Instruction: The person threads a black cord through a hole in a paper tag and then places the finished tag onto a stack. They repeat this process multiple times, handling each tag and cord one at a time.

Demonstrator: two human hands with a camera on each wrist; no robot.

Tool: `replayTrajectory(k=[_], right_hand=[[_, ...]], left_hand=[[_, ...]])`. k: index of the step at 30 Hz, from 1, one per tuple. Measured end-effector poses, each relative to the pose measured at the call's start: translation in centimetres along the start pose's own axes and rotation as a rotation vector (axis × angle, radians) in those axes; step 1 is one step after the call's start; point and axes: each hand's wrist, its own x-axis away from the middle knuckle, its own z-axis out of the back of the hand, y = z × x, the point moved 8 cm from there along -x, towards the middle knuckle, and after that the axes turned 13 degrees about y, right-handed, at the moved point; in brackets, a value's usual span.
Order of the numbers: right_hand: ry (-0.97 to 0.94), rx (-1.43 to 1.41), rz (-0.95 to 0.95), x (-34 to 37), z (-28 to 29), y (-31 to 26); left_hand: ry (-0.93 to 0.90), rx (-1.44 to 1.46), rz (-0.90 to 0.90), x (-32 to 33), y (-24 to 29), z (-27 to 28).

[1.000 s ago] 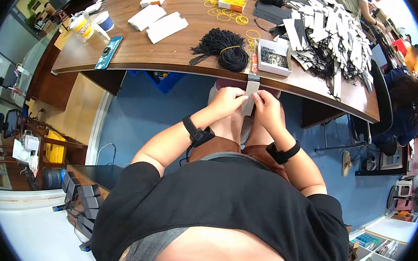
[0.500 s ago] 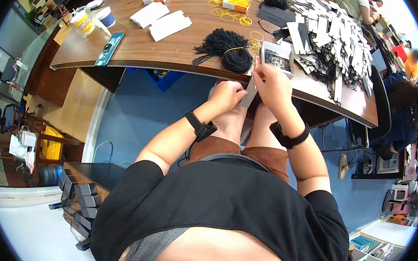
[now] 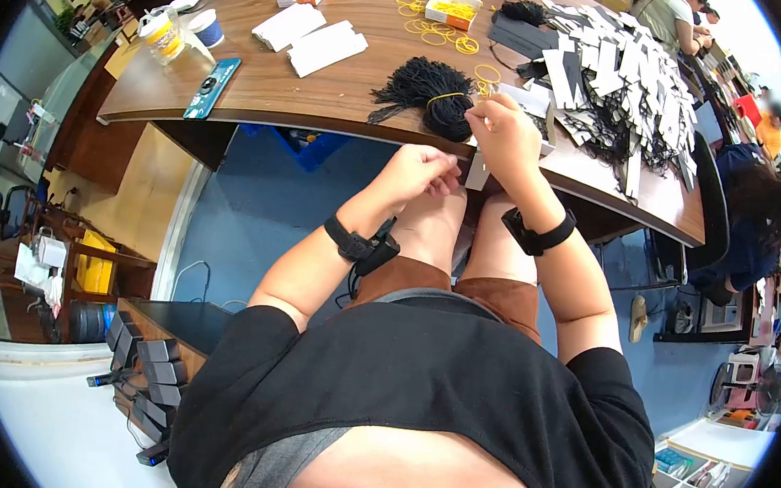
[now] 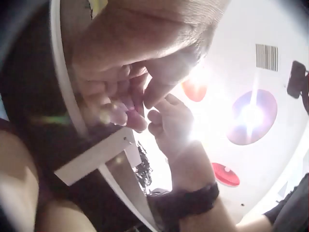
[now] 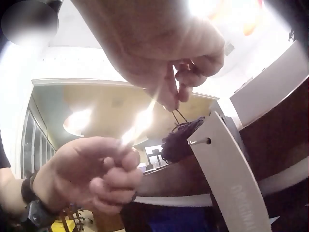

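A pale tag (image 3: pixel 478 172) juts past the table's front edge, with a thin metal pin (image 5: pixel 195 142) through its hole in the right wrist view. Above it, my right hand (image 3: pixel 509 136) pinches a thin black cord (image 5: pixel 180 115) between thumb and fingertips. My left hand (image 3: pixel 422 171) hovers left of the tag over my lap, its fingers loosely curled and no object visible in them. A bundle of black cords (image 3: pixel 423 95), bound by a yellow rubber band, lies just left of my right hand. That hand partly covers a white box (image 3: pixel 549 149).
A large heap of black and white tags (image 3: pixel 614 87) with cords covers the table's right. Yellow rubber bands (image 3: pixel 453 38) lie by an orange-white box (image 3: pixel 452 10). Stacks of white strips (image 3: pixel 328 48), a teal phone-sized object (image 3: pixel 211 89) and cups (image 3: pixel 207 28) are to the left.
Both hands were at the tag. My right hand has risen to the cord bundle and now pinches a cord. My left hand has come off the tag and shifted left.
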Motion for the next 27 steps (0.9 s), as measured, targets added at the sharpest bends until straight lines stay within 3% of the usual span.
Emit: replayTrajectory(k=[4,8,9,12,13,15,16,18,20,22,25,27], right_hand=[[0.112,-0.001,0.151,1.7,2.9,-2.6],[0.023,-0.061,0.208,5.6,3.7,-4.8],[-0.032,-0.077,0.177,6.6,3.7,-4.9],[-0.157,-0.163,0.047,8.6,3.7,-4.4],[-0.193,-0.201,-0.019,9.3,3.3,-3.6],[-0.249,-0.320,-0.138,10.0,2.6,-1.7],[-0.277,-0.405,-0.383,10.0,2.5,0.2],[-0.100,-0.630,-0.628,9.5,2.5,3.5],[-0.098,-0.708,-0.594,8.1,2.6,3.8],[-0.038,-0.653,-0.388,6.6,3.3,2.7],[-0.156,-0.944,-0.742,6.9,2.2,3.0],[-0.101,-0.864,-0.793,6.5,2.6,4.1]], left_hand=[[-0.057,0.473,0.242,0.7,1.8,-1.0],[-0.187,0.711,0.343,-1.2,1.7,-2.0],[-0.116,0.697,0.367,-1.3,1.9,-2.3],[-0.182,0.810,0.386,-2.7,0.5,-2.5],[-0.043,0.721,0.351,-2.4,0.3,-2.3],[-0.104,0.597,0.239,-1.4,0.9,-2.9],[-0.136,0.536,0.185,-0.7,1.4,-3.4],[-0.095,0.425,0.130,0.7,2.1,-4.0],[-0.099,0.364,0.068,1.7,2.7,-4.7],[-0.096,0.325,0.049,2.0,2.6,-5.5],[-0.090,0.313,0.037,2.6,2.8,-6.3],[-0.120,0.266,0.073,3.1,3.0,-6.7]])
